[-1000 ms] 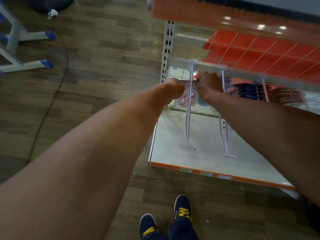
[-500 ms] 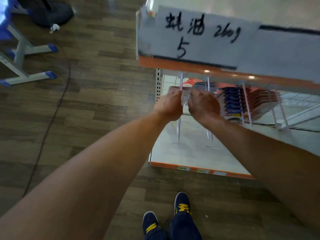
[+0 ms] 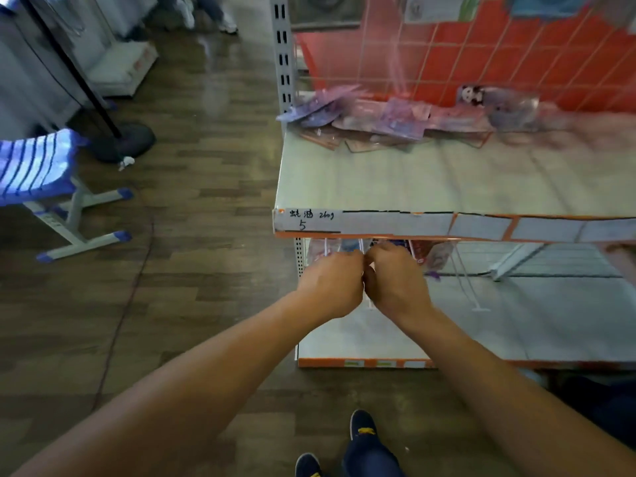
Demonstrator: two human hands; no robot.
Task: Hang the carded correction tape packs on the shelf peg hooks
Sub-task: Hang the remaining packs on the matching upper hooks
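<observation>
On the shelf-edge label [image 3: 311, 220], "260g" and "5" are handwritten. Below it, the left hand [image 3: 332, 285] and right hand [image 3: 395, 280] are curled together; whether anything is held cannot be told.

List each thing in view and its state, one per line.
Left hand: fingers curled, grip hidden.
Right hand: fingers curled, against the left hand, grip hidden.
Loose packs: piled on the top shelf, unhung.
Hung packs: hanging under that shelf.
Hook: front part bare.
</observation>
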